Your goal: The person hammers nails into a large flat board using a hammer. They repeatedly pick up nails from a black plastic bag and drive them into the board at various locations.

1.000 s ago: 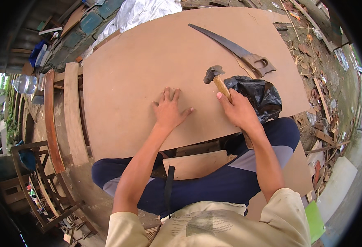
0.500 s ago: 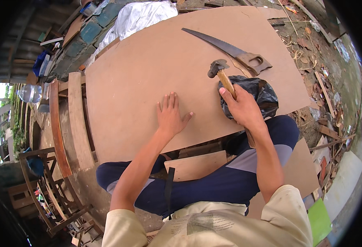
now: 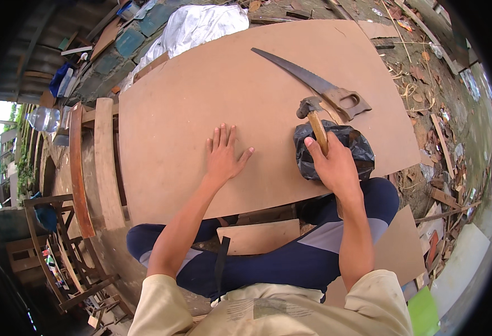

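Note:
My left hand (image 3: 223, 154) lies flat with spread fingers on a large brown board (image 3: 184, 112). A wooden-handled hammer (image 3: 318, 131) is in my right hand (image 3: 336, 168), with its dark metal head pointing away from me. That hand is over a crumpled black plastic bag (image 3: 359, 150) near the board's right side; what the bag contains is hidden. Just beyond the hammer rests a handsaw (image 3: 307, 78) with a wooden grip, its blade running to the far left. Part of a thin wooden strip (image 3: 331, 109) shows beside the saw's grip.
A small plywood piece (image 3: 260, 238) is between my legs. Long planks (image 3: 107, 162) stand at the left, near a wooden frame (image 3: 44, 252). A white sack (image 3: 198, 31) lies beyond the board. Wood scraps (image 3: 443, 145) and leaves litter the ground at right.
The whole scene sits slightly lower in the picture. My left hand has shifted slightly left on the board. The hammer, still in my right hand, now points more directly away from me.

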The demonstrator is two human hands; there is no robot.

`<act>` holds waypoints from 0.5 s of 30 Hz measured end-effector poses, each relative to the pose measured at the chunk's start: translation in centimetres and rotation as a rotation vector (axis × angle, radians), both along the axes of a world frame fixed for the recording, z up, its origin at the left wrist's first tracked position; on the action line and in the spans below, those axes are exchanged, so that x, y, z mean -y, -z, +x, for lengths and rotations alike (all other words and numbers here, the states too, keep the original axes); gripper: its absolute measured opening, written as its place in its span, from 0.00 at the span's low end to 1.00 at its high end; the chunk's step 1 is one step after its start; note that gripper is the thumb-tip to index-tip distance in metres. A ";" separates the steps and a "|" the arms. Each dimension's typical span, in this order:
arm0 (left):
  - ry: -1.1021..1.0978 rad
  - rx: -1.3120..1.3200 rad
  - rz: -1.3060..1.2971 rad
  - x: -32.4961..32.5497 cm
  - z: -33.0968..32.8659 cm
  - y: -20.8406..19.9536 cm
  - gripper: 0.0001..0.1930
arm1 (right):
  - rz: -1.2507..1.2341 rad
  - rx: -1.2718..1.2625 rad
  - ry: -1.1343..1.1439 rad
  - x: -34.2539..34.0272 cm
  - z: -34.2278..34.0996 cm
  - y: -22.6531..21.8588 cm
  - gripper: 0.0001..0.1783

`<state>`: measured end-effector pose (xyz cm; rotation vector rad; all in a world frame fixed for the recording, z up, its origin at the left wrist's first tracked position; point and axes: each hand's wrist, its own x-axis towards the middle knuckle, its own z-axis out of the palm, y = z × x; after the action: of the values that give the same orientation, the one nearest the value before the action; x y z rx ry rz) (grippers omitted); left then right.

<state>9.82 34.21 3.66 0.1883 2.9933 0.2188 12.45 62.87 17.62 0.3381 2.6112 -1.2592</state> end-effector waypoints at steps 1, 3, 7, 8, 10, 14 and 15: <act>-0.007 0.018 0.003 -0.3 -0.6 0.1 0.48 | -0.001 0.012 -0.006 0.0 -0.2 -0.1 0.28; 0.002 0.017 -0.026 -1.5 -2.2 0.7 0.47 | -0.009 0.024 -0.016 0.2 -0.5 -0.2 0.27; -0.029 0.091 -0.083 -4.4 -4.6 1.5 0.49 | 0.000 0.068 -0.004 -0.1 -1.0 0.6 0.27; -0.018 0.094 -0.082 -4.5 -5.0 1.5 0.50 | 0.011 0.084 0.006 -0.1 -1.2 0.6 0.27; 0.004 0.096 -0.084 -4.4 -5.6 1.4 0.52 | 0.024 0.111 0.023 -0.2 -1.5 0.6 0.28; -0.022 0.101 -0.076 -4.4 -5.0 1.8 0.52 | 0.002 0.148 0.058 -0.3 -1.5 0.6 0.28; -0.026 0.087 -0.070 -4.3 -4.8 2.0 0.52 | -0.011 0.157 0.069 -0.2 -1.5 0.7 0.28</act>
<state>5.05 38.55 1.68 0.1289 2.9127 0.1216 10.97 63.05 16.97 0.5070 2.4796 -1.2151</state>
